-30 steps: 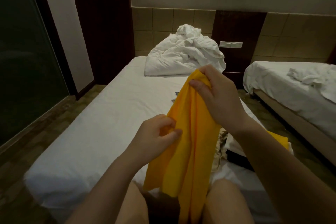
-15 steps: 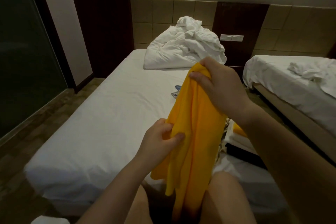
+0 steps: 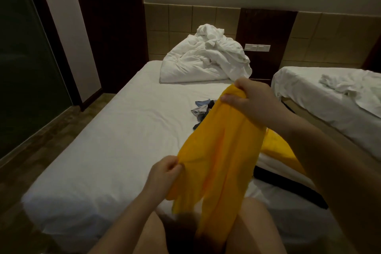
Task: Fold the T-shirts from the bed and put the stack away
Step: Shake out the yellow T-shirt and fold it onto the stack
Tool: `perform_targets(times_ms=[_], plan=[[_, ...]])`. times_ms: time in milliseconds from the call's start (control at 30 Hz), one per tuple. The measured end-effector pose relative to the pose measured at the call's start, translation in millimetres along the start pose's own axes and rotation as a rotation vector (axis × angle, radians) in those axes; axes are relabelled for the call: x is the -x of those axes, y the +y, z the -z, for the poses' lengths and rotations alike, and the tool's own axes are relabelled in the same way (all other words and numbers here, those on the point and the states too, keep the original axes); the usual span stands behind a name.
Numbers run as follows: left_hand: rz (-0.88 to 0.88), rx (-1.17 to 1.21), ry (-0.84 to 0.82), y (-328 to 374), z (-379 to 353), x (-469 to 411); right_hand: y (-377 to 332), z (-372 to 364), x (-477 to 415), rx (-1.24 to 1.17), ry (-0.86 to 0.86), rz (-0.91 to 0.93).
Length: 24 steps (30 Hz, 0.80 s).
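Your right hand [image 3: 253,99] is raised over the mattress with thumb and fingers curled round a bunched top edge of the yellow T-shirt [image 3: 222,150], so the cloth hangs from it in long folds. Your left hand [image 3: 162,173] sits lower and nearer to you, pinching the shirt's left edge between thumb and curled fingers and drawing that side out. The bottom of the shirt drops between your bare knees [image 3: 257,222] at the foot of the bed [image 3: 115,140], clear of the white sheet. To the right of the hanging shirt, on the mattress, lie a second yellow garment [image 3: 278,146], something white beneath it and a dark garment [image 3: 288,187] (the light is dim, and I cannot tell whether these are folded or merely heaped). Beyond the shirt, partly hidden by it, a small pile of grey and blue clothes [image 3: 201,109] rests near the middle of the bed. A crumpled white duvet [image 3: 204,62] is heaped at the head end against the tiled wall. A pale switch plate [image 3: 257,47] sits on the dark panel just to its right, and a second bed [image 3: 309,93] with rumpled white linen stands further right. A dark glass panel [image 3: 24,88] fills the left edge.
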<state>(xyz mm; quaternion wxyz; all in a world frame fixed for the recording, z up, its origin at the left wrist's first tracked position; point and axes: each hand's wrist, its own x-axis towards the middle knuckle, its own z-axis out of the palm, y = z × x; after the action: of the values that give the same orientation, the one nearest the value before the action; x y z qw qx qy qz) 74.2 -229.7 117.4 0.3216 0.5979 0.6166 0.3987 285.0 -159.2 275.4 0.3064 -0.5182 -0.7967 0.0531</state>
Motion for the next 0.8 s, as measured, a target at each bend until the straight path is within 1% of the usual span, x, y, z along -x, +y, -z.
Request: perform_targets(times_ms=[100, 167, 200, 233, 300, 433, 500, 567, 600, 633, 733, 800], plan=[[-0.038, 0.056, 0.130, 7.5, 36.2, -4.1, 7.9, 11.4, -1.4, -0.038, -0.129, -0.113], [-0.092, 0.017, 0.159, 19.5, 61.9, -5.0, 12.4, 25.5, 0.5, -0.061, -0.256, -0.192], [-0.133, -0.023, 0.180, 26.4, 74.5, -5.7, 13.4, 34.3, 2.8, -0.109, -0.297, -0.210], [-0.188, -0.075, 0.216, 35.4, 85.8, -6.7, 14.1, 42.8, 5.7, -0.186, -0.301, -0.214], [-0.311, -0.171, 0.295, 54.5, 102.1, -10.2, 13.6, 54.0, 12.8, -0.341, -0.201, -0.201], [-0.442, -0.412, 0.354, 90.0, 121.7, -9.6, 10.7, 49.1, 24.6, -0.313, 0.194, -0.060], [-0.536, -0.403, 0.394, 110.9, 134.3, -1.9, 8.7, 49.1, 30.7, -0.360, 0.381, -0.032], [-0.605, -0.315, 0.418, 130.8, 146.6, 5.2, 3.1, 57.5, 32.6, -0.436, 0.509, -0.034], [-0.612, -0.303, 0.409, 137.7, 151.3, 6.3, 1.2, 62.2, 31.8, -0.446, 0.518, -0.042], [-0.605, -0.316, 0.383, 142.9, 154.6, 6.7, 1.0, 66.1, 30.7, -0.426, 0.492, -0.051], [-0.588, -0.368, 0.288, 143.1, 163.2, 6.4, 5.0, 73.9, 31.1, -0.312, 0.358, -0.067], [-0.573, -0.347, 0.261, 140.0, 168.3, 11.5, 4.7, 80.3, 33.9, -0.276, 0.282, -0.052]])
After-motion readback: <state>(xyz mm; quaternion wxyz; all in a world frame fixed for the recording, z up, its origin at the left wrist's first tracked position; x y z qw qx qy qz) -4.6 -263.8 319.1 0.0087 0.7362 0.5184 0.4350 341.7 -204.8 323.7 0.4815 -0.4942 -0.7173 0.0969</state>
